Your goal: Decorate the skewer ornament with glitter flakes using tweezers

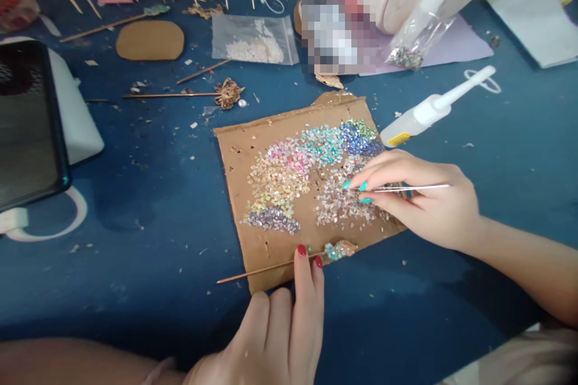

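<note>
A thin brown stick with a turquoise-and-gold ornament (pixel 340 249) at its right end lies across the near edge of a cardboard sheet (pixel 275 264). My left hand (pixel 282 331) pinches this stick just left of the ornament, index finger and thumb together, the other fingers curled. Thin metal tweezers (pixel 422 187) are held in my right hand (pixel 427 195), their tips low over pale rhinestones (pixel 336 204) on the sheet's right side. Whether a stone is between the tips cannot be made out. Yellowish rhinestones (pixel 275 186) lie further left, with pink, turquoise, blue, green and grey ones around.
Behind the right hand lies a glue bottle (pixel 418 120). A phone (pixel 31 126) leans at the left. Further back are a zip bag of pale pieces (pixel 253 42), an oval cardboard piece (pixel 150 40), a stick with a golden flower (pixel 229 94) and several upright sticks.
</note>
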Demonstrator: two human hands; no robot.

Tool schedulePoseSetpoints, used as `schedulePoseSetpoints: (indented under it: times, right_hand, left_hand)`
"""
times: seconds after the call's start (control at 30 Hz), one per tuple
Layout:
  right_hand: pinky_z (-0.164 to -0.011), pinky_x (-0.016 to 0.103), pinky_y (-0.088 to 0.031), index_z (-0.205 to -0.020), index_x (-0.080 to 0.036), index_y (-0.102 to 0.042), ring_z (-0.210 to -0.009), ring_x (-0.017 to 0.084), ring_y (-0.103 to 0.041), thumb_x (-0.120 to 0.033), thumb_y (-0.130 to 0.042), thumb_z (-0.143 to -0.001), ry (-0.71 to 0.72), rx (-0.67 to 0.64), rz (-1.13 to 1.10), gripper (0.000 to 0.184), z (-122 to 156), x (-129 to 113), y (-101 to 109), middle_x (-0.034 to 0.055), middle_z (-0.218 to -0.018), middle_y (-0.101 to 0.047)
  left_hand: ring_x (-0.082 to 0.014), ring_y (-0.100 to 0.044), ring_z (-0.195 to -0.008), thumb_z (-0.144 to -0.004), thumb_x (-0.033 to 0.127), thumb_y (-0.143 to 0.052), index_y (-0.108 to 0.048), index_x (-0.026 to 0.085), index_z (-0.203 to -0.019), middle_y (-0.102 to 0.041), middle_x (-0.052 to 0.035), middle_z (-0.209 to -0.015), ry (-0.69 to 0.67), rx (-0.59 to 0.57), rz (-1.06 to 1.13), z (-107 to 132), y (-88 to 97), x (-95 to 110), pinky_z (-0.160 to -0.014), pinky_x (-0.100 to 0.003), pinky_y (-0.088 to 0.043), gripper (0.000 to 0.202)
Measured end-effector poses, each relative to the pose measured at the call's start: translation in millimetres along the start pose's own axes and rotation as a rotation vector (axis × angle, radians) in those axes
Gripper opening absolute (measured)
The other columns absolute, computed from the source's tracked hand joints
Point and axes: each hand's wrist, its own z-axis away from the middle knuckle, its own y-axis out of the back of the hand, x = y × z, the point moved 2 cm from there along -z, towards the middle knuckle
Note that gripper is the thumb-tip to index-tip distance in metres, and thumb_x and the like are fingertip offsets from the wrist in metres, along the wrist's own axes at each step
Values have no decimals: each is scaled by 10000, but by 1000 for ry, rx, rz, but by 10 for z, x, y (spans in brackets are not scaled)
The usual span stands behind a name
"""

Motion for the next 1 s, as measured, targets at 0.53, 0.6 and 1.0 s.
schedulePoseSetpoints:
  times: [0.53, 0.6, 1.0]
  right_hand:
    - [-801, 372, -563, -930, -291, -602, -849, 202, -715, -165, -608, -937, 54, -31, 86, 127, 25, 25, 56, -4, -858, -742]
    - [-803, 380, -562, -929, -302, -604, -842, 205, -716, -154, -599, -936, 55, -43, 82, 149, 14, 18, 68, -9, -854, -742]
    - [-806, 388, -569, -937, -302, -610, -800, 201, -725, -158, -631, -916, 133, -112, 13, 147, -17, 25, 98, -1, -843, -736]
  left_hand:
    - [-134, -597, -734, -908, 243, -642, -510, 100, -1409, -491, -252, -1454, 88, -119, 211, 299, -141, 128, -618, -316, -535, 538]
    - [-134, -592, -721, -891, 242, -670, -523, 107, -1402, -513, -249, -1433, 95, -130, 231, 309, -138, 133, -615, -317, -538, 548]
    - [-236, -613, -1102, -965, 421, -619, -573, 186, -1259, -587, -94, -1276, 101, -113, 406, 181, -134, -48, -929, -454, -561, 379]
